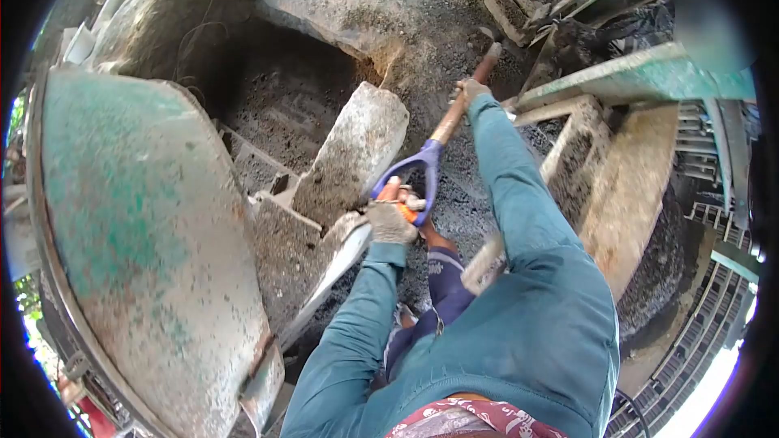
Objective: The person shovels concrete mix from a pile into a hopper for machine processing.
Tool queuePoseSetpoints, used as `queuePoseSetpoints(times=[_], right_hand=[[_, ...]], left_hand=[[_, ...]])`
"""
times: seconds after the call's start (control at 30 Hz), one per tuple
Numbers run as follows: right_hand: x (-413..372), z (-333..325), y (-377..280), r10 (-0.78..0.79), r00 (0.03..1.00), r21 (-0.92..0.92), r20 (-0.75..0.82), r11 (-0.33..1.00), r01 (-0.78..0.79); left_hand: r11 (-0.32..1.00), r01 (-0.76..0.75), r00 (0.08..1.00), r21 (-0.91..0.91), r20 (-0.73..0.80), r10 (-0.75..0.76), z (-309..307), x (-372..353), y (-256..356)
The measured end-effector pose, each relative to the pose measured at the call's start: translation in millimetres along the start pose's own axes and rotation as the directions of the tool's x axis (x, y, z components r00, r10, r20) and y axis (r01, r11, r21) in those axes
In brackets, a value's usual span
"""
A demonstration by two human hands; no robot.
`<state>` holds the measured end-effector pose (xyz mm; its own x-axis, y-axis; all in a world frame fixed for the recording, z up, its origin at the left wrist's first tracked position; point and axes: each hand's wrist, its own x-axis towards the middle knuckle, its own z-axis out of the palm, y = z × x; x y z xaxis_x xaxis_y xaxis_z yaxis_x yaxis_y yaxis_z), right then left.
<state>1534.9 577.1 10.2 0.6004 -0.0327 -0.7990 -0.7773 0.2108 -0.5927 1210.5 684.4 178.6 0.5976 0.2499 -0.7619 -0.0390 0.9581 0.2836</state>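
A shovel (445, 128) with a brown shaft and a purple D-shaped handle slants across the middle of the view, pointing up and to the right. My left hand (393, 217), in a dirty glove with bare fingertips, is closed around the grip of that handle. Farther along, my right hand (469, 91), also gloved, wraps the shaft near its far end. The shovel's blade cannot be made out clearly against the dark, gritty ground (466, 186) beyond the shaft.
To the left stands a large worn green metal panel (138, 219). A dark pit (280, 73) opens behind a tilted concrete slab (357, 146). On the right are a concrete frame (580, 146), a pale board (637, 195) and a green metal beam (633, 77). Track-like slatted metal (714, 276) curves at far right.
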Motion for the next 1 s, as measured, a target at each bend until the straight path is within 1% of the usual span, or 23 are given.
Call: queuePoseSetpoints(times=[0.03, 0.1, 0.17, 0.2, 0.23, 0.27, 0.3, 0.37, 0.4, 0.43, 0.5, 0.53, 0.57, 0.63, 0.67, 0.7, 0.77, 0.8, 0.83, 0.9, 0.93, 0.97, 1.0], right_hand=[[33, -12, -5, 0.003, 0.999, -0.048, -0.039, 0.999, -0.004], [111, -42, 4, 0.019, 0.976, -0.116, -0.215, 0.992, -0.045], [93, -34, 14, 0.045, 0.994, 0.022, -0.102, 0.999, -0.043], [76, -34, 17, 0.055, 0.997, 0.085, -0.059, 0.995, -0.050], [62, -26, 29, 0.098, 0.989, 0.126, -0.107, 0.988, -0.084], [49, -6, 39, 0.129, 0.981, 0.167, -0.148, 0.981, -0.104], [35, 20, 46, 0.154, 0.972, 0.208, -0.178, 0.971, -0.116], [0, 60, 53, 0.135, 0.967, 0.222, -0.214, 0.971, -0.087], [-7, 67, 53, 0.192, 0.957, 0.188, -0.217, 0.970, -0.152], [-9, 69, 50, 0.246, 0.942, 0.158, -0.229, 0.964, -0.214], [-16, 72, 46, 0.328, 0.915, 0.121, -0.236, 0.944, -0.308], [-24, 64, 45, 0.329, 0.914, 0.094, -0.236, 0.944, -0.315], [-28, 55, 45, 0.305, 0.920, 0.057, -0.247, 0.952, -0.300], [-26, 38, 35, 0.243, 0.928, -0.064, -0.281, 0.960, -0.271], [-18, 28, 24, 0.212, 0.928, -0.150, -0.305, 0.952, -0.267], [-5, 17, 13, 0.184, 0.928, -0.248, -0.323, 0.930, -0.271], [23, -3, -9, 0.153, 0.928, -0.380, -0.339, 0.880, -0.284], [53, -19, -9, 0.141, 0.931, -0.396, -0.338, 0.876, -0.276], [102, -37, 2, 0.161, 0.933, -0.347, -0.320, 0.897, -0.274], [183, -62, 42, 0.203, 0.927, -0.342, -0.317, 0.887, -0.311], [174, -50, 49, 0.216, 0.913, -0.399, -0.347, 0.847, -0.352], [182, -28, 64, 0.103, 0.945, -0.562, -0.309, 0.782, -0.269], [196, -6, 97, 0.002, 0.968, -0.705, -0.252, 0.685, -0.185]], left_hand=[[0.998, 0.018, 1.000, 0.059, -0.018, -0.016, 19, 19, -8], [0.996, 0.065, 0.987, 0.055, -0.150, -0.056, 33, 68, -24], [0.963, 0.026, 0.990, 0.269, -0.142, 0.013, 29, 82, -5], [0.922, 0.074, 0.974, 0.381, -0.224, 0.014, 33, 80, 18], [0.900, 0.049, 0.985, 0.432, -0.168, 0.027, 12, 93, 38], [0.862, 0.064, 0.982, 0.503, -0.184, 0.034, 24, 81, 69], [0.791, 0.136, 0.986, 0.597, -0.163, -0.047, 15, 86, 100], [0.699, 0.143, 0.971, 0.701, -0.237, 0.039, 41, 71, 152], [0.741, 0.152, 0.985, 0.654, -0.166, -0.056, 46, 63, 178], [0.813, 0.109, 0.994, 0.572, -0.072, -0.083, 39, 65, 180], [0.861, 0.092, 0.995, 0.500, -0.068, -0.067, 30, 44, 163], [0.901, 0.071, 0.997, 0.428, -0.045, -0.057, 20, 36, 153], [0.916, 0.078, 0.996, 0.393, -0.068, -0.056, 5, 33, 139], [0.943, 0.129, 0.986, 0.307, -0.145, -0.087, -28, 39, 100], [0.958, 0.177, 0.978, 0.225, -0.146, -0.146, -35, 48, 75], [0.965, 0.218, 0.970, 0.144, -0.140, -0.199, -35, 57, 48], [0.982, 0.180, 0.978, 0.054, -0.114, -0.173, -9, 77, -3], [0.985, 0.136, 0.983, 0.108, -0.138, -0.121, 12, 80, -20], [0.983, 0.090, 0.984, 0.162, -0.168, -0.062, 26, 84, -24], [0.973, 0.116, 0.957, 0.199, -0.284, -0.056, 19, 98, -10], [0.955, 0.149, 0.964, 0.255, -0.251, -0.084, 21, 92, 23], [0.905, 0.175, 0.970, 0.387, -0.223, -0.092, -12, 114, 50], [0.807, 0.099, 0.989, 0.582, -0.147, -0.016, -24, 118, 95]])
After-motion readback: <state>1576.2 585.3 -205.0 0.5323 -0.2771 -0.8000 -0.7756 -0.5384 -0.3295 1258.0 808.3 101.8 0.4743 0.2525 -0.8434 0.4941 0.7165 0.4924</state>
